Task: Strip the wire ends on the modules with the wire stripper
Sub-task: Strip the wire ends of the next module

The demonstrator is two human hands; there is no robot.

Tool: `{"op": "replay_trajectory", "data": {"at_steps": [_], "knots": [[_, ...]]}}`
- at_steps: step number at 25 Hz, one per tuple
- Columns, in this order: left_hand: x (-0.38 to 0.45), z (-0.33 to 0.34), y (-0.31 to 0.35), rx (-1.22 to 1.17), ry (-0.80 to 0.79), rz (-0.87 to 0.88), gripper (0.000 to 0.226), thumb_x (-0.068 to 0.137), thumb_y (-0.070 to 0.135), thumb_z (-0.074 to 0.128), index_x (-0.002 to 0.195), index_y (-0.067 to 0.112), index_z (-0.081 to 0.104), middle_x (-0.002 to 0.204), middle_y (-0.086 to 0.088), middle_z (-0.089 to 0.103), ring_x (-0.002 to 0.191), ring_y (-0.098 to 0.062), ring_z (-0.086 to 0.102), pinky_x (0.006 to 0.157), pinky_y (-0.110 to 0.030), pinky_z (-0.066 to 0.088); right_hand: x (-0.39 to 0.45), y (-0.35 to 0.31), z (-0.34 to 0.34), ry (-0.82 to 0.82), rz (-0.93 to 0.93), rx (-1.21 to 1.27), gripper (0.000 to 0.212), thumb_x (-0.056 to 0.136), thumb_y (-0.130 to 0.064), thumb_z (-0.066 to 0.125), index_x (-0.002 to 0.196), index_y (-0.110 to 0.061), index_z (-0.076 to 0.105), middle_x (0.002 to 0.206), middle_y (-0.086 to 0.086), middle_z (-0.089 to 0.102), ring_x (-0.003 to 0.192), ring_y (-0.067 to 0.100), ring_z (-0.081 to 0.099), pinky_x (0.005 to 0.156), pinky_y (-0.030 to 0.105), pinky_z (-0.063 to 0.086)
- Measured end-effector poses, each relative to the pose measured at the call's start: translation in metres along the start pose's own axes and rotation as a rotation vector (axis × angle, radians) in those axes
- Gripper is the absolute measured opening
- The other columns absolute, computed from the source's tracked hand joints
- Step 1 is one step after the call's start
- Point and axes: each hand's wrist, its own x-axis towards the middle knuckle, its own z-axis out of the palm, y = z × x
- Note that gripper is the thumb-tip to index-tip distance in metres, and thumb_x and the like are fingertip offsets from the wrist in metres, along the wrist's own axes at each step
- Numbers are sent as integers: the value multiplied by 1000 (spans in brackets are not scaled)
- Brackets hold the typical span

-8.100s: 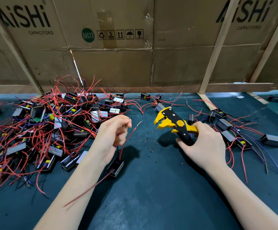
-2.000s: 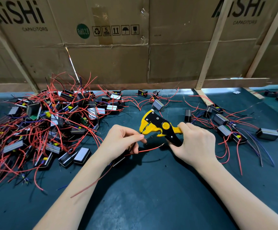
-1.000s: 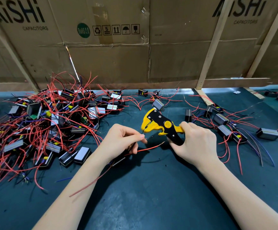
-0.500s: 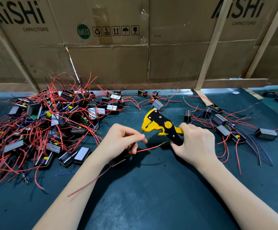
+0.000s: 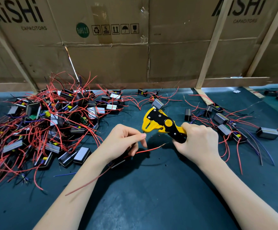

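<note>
My right hand [image 5: 199, 143] grips the yellow wire stripper [image 5: 161, 124], its head meeting a thin wire end pinched in my left hand [image 5: 123, 143]. The module [image 5: 118, 162] lies under my left hand; a pile of modules [image 5: 43, 123] sits farther left.

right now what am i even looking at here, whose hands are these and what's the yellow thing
This is one view from a camera worn on a person's head, looking down at their own bare hands over a dark green table. The right hand grips a yellow and black wire stripper. The left hand pinches a thin wire end at the tool's mouth; a red wire sticks out below its fingers. A big pile of small modules with red wires lies to the left, a smaller group to the right. Cardboard walls the back.
</note>
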Motion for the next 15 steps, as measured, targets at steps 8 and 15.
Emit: {"op": "replay_trajectory", "data": {"at_steps": [8, 15], "knots": [[-4, -14, 3, -7, -187, 116, 30, 95, 23, 60, 74, 6, 72, 41, -2, 49, 40, -12, 40, 55, -25, 38, 6, 2, 3, -172, 61, -4, 32, 70, -50, 69, 73, -22, 55, 75, 8, 66, 81, 35, 61, 62, 31, 30], [-4, -12, 5, -87, -208, 176, 28, 96, 24, 59, 82, 6, 76, 52, 0, 57, 46, -11, 46, 55, -21, 37, 16, 45, -11, -65, 381, 75, 43, 68, -58, 74, 63, -18, 58, 58, 0, 54, 67, 32, 56, 58, 30, 35]]}}
